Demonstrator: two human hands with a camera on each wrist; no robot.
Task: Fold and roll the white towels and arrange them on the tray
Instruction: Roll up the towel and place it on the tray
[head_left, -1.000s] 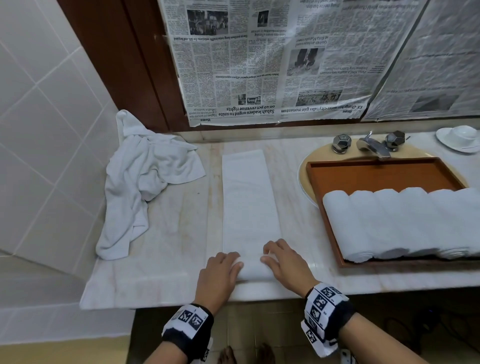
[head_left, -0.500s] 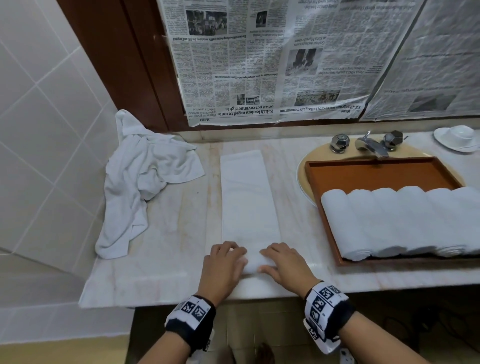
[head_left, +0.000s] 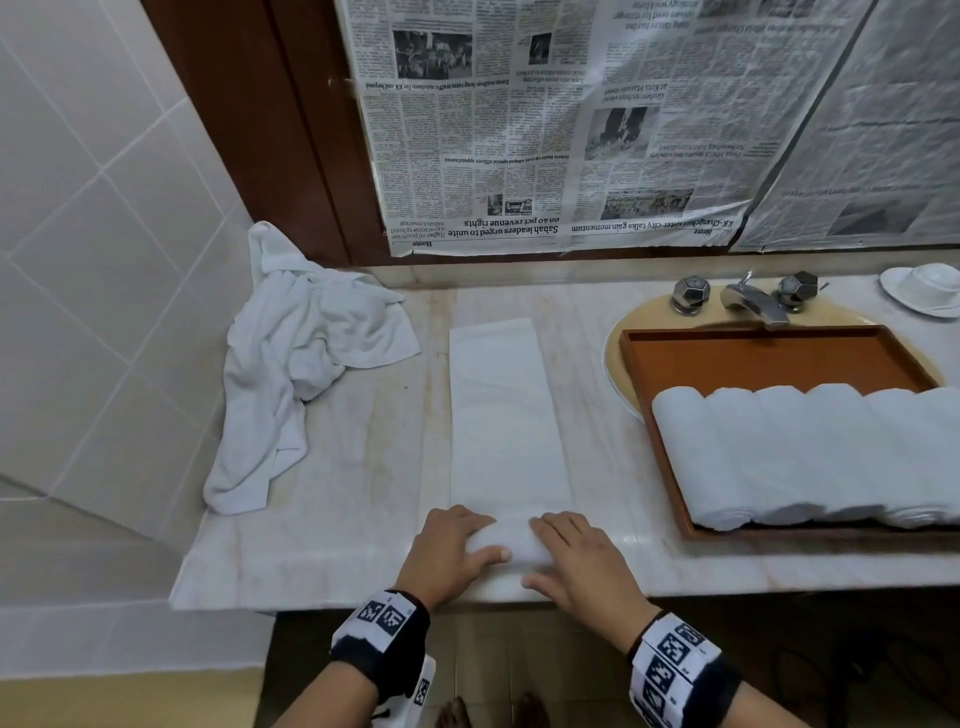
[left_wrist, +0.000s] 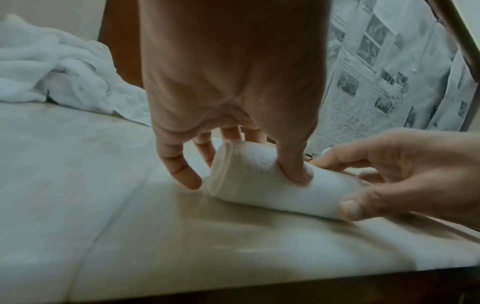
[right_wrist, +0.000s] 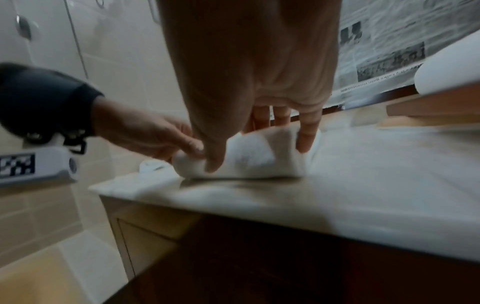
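White terry cloth lay in a long folded strip (head_left: 506, 410) down the middle of a pale marble countertop (head_left: 358, 467), running from near the back wall to the front edge. The end of the strip at the front edge was turned up into a short, tight roll (left_wrist: 249, 176), and both hands were clasped on it. The left hand (head_left: 447, 558) curled over the roll's left end, thumb pressed into the near side and fingers reaching over the top. The right hand (head_left: 582, 564) curled over the right end in the same way, thumb on the near side, fingers draped across the far side.

At the countertop's left rear corner, a crumpled pile of white towels (head_left: 296, 358) slumped against the tiled wall, one end trailing toward the front edge.

Toward the right edge, a brown wooden tray (head_left: 753, 353) sat over a sink basin, below a metal tap (head_left: 753, 304). A row of finished rolled towels (head_left: 805, 457) lay side by side, touching, along the tray's front half; the rear half showed bare wood. A white cup on a saucer (head_left: 924, 286) stood at the right rear corner. Newspaper sheets (head_left: 571, 130) covered the wall behind.
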